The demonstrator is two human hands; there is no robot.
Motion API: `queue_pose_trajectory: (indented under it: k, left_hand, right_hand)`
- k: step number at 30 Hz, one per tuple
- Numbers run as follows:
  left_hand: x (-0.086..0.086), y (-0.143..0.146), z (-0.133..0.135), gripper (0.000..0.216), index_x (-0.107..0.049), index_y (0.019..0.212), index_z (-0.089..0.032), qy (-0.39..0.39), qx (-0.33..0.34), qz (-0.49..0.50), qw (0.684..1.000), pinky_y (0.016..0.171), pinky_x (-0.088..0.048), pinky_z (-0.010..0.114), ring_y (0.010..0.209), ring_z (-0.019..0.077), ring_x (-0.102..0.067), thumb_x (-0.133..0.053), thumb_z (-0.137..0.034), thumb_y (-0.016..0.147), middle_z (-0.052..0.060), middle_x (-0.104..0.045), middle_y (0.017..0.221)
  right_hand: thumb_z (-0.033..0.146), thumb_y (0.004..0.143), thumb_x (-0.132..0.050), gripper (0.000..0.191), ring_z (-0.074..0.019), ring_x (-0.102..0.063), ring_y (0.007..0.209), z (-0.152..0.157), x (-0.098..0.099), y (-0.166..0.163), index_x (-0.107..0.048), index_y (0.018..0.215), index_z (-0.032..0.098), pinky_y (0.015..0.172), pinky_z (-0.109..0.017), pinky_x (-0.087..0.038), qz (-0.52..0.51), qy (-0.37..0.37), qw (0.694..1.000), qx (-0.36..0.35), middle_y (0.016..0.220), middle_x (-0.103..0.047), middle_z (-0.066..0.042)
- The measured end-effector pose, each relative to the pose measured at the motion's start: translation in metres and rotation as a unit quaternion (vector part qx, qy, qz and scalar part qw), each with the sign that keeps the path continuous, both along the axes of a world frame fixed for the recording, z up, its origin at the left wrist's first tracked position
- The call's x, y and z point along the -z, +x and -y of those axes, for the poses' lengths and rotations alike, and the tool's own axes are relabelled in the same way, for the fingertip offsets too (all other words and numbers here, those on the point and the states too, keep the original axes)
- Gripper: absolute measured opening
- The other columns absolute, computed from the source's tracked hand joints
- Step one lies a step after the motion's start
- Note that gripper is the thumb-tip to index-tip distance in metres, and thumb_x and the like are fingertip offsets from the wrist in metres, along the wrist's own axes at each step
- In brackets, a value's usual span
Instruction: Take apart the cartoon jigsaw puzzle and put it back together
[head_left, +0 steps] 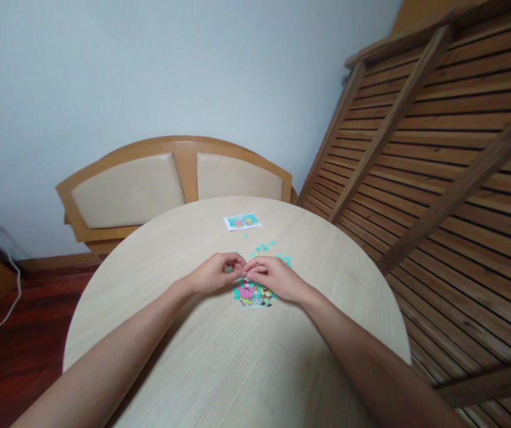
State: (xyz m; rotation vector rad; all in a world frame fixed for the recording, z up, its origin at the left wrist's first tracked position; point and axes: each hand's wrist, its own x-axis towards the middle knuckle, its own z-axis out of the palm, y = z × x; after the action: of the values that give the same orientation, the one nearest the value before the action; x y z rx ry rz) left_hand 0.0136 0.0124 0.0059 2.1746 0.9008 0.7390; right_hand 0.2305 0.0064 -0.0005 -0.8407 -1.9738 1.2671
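A small, partly assembled cartoon jigsaw (252, 293) lies on the round pale wooden table (220, 356), just under my hands. My left hand (216, 273) and my right hand (272, 277) meet above it, fingers curled and fingertips pinched together at about the same spot. What they pinch is too small to make out. Several loose teal pieces (268, 246) are scattered just beyond my hands. Farther back lies a small reference picture card (242, 222).
A wooden bench with two beige padded backs (175, 178) stands behind the table against the pale wall. A slatted wooden frame (438, 148) leans at the right. A cable (1, 309) runs over the dark red floor at the left.
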Motion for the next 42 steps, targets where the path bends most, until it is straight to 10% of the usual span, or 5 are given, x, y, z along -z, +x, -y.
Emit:
queue_pose_trajectory:
  k: [6,12,17,42]
  left_hand:
    - [0.001,-0.001,0.0,0.024,-0.067,0.093,-0.012,-0.09,-0.004,0.04,0.995,0.065,-0.044,0.023,0.067,0.0115,-0.057,-0.066,-0.034,0.084,0.004,-0.067,0.076]
    - [-0.001,-0.003,0.002,0.021,-0.066,0.087,-0.012,-0.129,0.026,0.022,0.991,0.062,-0.041,0.021,0.064,0.0095,-0.052,-0.068,-0.032,0.081,0.001,-0.063,0.073]
    - [-0.008,-0.007,0.008,0.021,-0.072,0.093,-0.012,-0.179,0.084,-0.059,0.978,0.055,-0.036,0.019,0.056,0.0075,-0.044,-0.067,-0.027,0.079,-0.003,-0.057,0.065]
    - [-0.004,-0.007,0.01,0.023,-0.074,0.095,-0.015,-0.097,0.092,-0.179,0.975,0.055,-0.036,0.019,0.059,0.0091,-0.049,-0.064,-0.02,0.074,-0.002,-0.063,0.071]
  right_hand:
    - [0.045,0.066,-0.084,0.038,-0.0148,-0.064,0.068,-0.006,0.009,-0.008,-0.066,0.084,0.016,0.065,-0.027,-0.049,-0.048,-0.027,0.993,0.103,0.077,-0.068,-0.002]
    - [0.041,0.072,-0.079,0.033,-0.0157,-0.064,0.071,-0.003,0.008,-0.006,-0.064,0.088,0.016,0.067,-0.028,-0.049,-0.018,-0.044,0.997,0.061,0.077,-0.067,-0.001]
    - [0.037,0.074,-0.081,0.03,-0.0206,-0.063,0.093,0.001,-0.003,0.009,-0.07,0.096,0.019,0.085,-0.032,-0.046,0.141,0.146,0.978,-0.046,0.095,-0.07,-0.004]
    - [0.04,0.077,-0.08,0.038,-0.0229,-0.058,0.105,-0.007,0.0,0.02,-0.071,0.109,0.021,0.096,-0.035,-0.041,0.201,0.235,0.947,-0.089,0.105,-0.068,-0.006]
